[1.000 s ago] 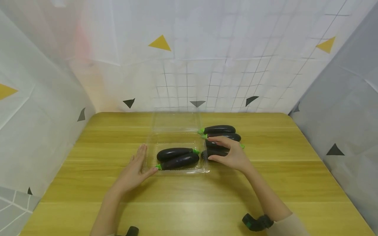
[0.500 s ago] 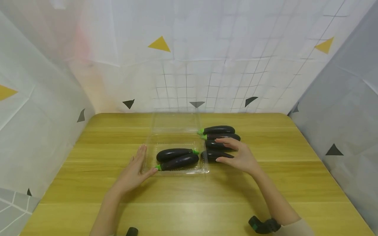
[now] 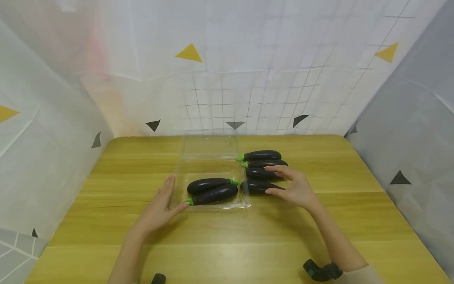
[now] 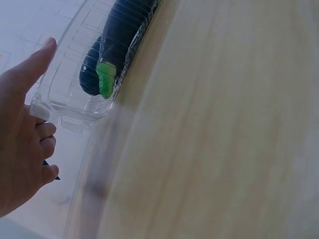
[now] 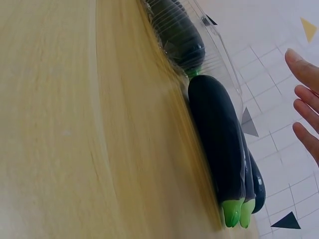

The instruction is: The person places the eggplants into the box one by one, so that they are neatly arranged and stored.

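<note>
The right hand (image 3: pixel 299 193), thumb and fingers wide apart, hangs above the nearest glossy, purple-black, elongated eggplant (image 3: pixel 256 187) on the yellow-brown wooden counter (image 3: pixel 220 240). Pinching mid-body should balance best; the left hand (image 3: pixel 157 211), fingers extended, braces the clear plastic hinged container (image 3: pixel 227 206).

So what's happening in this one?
A person's left hand rests against the left side and near corner of an open, clear plastic hinged box. Two long, dark purple eggplants with green stems lie inside, and the box's clear lid is folded back. The right hand, thumb and fingers apart, hovers over the near side of a row of four loose, dark purple eggplants on the yellow-brown wooden table, holding nothing.
</note>
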